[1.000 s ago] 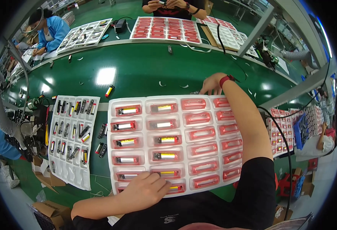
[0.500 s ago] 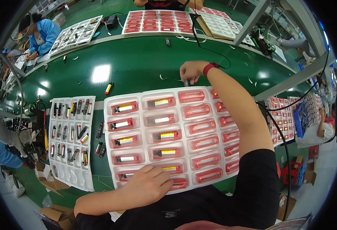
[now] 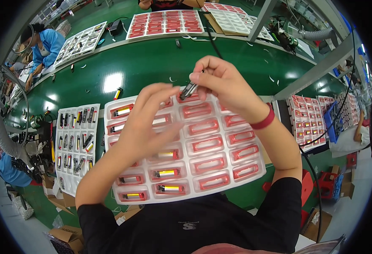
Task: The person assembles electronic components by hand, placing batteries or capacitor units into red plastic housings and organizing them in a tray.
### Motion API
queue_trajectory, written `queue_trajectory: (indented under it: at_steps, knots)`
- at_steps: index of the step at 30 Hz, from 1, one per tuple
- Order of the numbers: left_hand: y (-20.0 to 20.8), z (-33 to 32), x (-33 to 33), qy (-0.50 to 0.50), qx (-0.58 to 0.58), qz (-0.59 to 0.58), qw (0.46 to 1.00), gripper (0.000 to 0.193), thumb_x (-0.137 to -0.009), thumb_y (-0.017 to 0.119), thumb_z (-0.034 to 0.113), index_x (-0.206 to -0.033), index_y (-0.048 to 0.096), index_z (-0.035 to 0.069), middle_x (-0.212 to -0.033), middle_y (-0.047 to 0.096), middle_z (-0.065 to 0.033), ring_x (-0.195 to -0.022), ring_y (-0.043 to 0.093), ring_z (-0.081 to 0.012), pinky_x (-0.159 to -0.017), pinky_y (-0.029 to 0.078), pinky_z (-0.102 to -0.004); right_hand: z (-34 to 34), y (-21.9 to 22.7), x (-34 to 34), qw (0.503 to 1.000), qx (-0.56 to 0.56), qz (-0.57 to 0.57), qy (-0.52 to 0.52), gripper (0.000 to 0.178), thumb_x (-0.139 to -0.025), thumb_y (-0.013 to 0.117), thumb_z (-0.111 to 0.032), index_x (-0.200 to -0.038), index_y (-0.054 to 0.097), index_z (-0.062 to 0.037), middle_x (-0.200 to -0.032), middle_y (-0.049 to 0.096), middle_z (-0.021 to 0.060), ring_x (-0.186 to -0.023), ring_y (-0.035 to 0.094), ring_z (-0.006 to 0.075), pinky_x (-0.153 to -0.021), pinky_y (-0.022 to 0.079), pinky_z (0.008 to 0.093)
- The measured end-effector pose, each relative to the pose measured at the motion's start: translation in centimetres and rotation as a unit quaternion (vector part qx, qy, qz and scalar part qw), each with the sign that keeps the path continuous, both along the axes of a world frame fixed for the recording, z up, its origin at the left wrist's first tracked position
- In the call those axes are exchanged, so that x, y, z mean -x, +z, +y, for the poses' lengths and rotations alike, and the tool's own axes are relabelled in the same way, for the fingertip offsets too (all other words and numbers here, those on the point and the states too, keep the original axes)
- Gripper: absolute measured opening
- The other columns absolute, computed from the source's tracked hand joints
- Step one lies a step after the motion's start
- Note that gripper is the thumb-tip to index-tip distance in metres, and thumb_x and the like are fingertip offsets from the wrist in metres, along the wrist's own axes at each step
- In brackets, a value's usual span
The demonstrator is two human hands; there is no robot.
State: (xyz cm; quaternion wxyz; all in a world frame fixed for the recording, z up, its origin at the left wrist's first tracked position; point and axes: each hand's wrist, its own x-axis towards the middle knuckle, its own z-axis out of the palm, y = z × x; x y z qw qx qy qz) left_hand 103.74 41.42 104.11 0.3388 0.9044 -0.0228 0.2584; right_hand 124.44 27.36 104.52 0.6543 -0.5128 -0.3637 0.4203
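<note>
My right hand pinches a small black-and-silver electronic part above the far edge of a white blister tray. Beside it, my left hand is raised over the tray, slightly blurred, its fingers apart and the fingertips close to the part. Red plastic shells sit in the tray's pockets. Toward the left, several shells hold yellow-and-white battery units, such as a battery unit in the near row. The shells farther right, like a red shell, show pale middles. My left hand and forearm hide some pockets.
Left stands another white tray of mixed battery units. A loose yellow battery lies on the green conveyor belt. Across it is a filled tray; a person in blue works far left. Metal posts and a black cable flank the right.
My right hand has come back from the belt with the dark part. My left hand has risen from the tray's near edge toward it. The tray appears shifted left and up in view.
</note>
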Motion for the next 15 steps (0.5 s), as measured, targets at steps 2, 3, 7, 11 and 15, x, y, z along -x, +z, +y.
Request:
queue_trajectory:
  at_steps: [2, 3, 7, 11, 15]
  knots:
    - [-1.5, -0.8, -1.9, -0.028, 0.126, -0.015, 0.992, 0.054, -0.086, 0.075, 0.003, -0.137, 0.057, 0.005, -0.118, 0.062, -0.0160, -0.106, 0.065, -0.0266, -0.093, 0.054, -0.0353, -2.1, 1.2, 2.5, 0.998, 0.032, 0.048, -0.012, 0.012, -0.100, 0.065, -0.009, -0.110, 0.062, -0.0025, -0.085, 0.066, 0.0017, -0.065, 0.064, 0.0098, -0.062, 0.050, 0.0228]
    - [-2.5, -0.6, -2.7, -0.047, 0.145, -0.024, 0.988, 0.049, -0.091, 0.072, 0.003, -0.137, 0.058, 0.004, -0.119, 0.065, -0.0137, -0.102, 0.067, -0.0206, -0.090, 0.055, -0.0324, -2.8, 1.3, 2.9, 0.994, 0.064, 0.089, -0.023, 0.017, -0.100, 0.065, -0.009, -0.115, 0.062, -0.0006, -0.087, 0.068, 0.0031, -0.066, 0.065, 0.0103, -0.062, 0.051, 0.0234]
    - [-2.5, -0.4, -3.4, -0.115, 0.411, 0.096, 0.899, 0.045, -0.095, 0.069, 0.002, -0.139, 0.057, 0.000, -0.124, 0.067, -0.0087, -0.104, 0.065, -0.0133, -0.090, 0.054, -0.0295, -4.7, -0.1, 1.7, 0.996, 0.083, -0.041, -0.022, 0.020, -0.101, 0.066, -0.012, -0.115, 0.065, 0.0021, -0.088, 0.070, 0.0063, -0.068, 0.066, 0.0115, -0.065, 0.054, 0.0245]
    - [-3.4, -0.2, -4.2, -0.136, 0.322, 0.063, 0.935, 0.045, -0.094, 0.069, 0.001, -0.138, 0.059, 0.000, -0.121, 0.069, -0.0101, -0.103, 0.067, -0.0135, -0.089, 0.055, -0.0282, -4.4, -2.0, 1.3, 0.994, 0.046, 0.018, -0.095, 0.017, -0.101, 0.067, -0.015, -0.106, 0.068, 0.0022, -0.082, 0.070, 0.0074, -0.067, 0.067, 0.0131, -0.064, 0.055, 0.0249]
    - [-2.5, -0.4, -4.7, -0.058, 0.176, 0.063, 0.981, 0.032, -0.091, 0.070, 0.000, -0.123, 0.069, -0.002, -0.109, 0.074, -0.0151, -0.094, 0.073, -0.0180, -0.084, 0.060, -0.0300, -4.9, -2.8, 0.6, 0.992, 0.060, 0.055, -0.100, 0.019, -0.101, 0.067, -0.018, -0.102, 0.068, 0.0016, -0.082, 0.070, 0.0085, -0.067, 0.068, 0.0151, -0.064, 0.056, 0.0257]
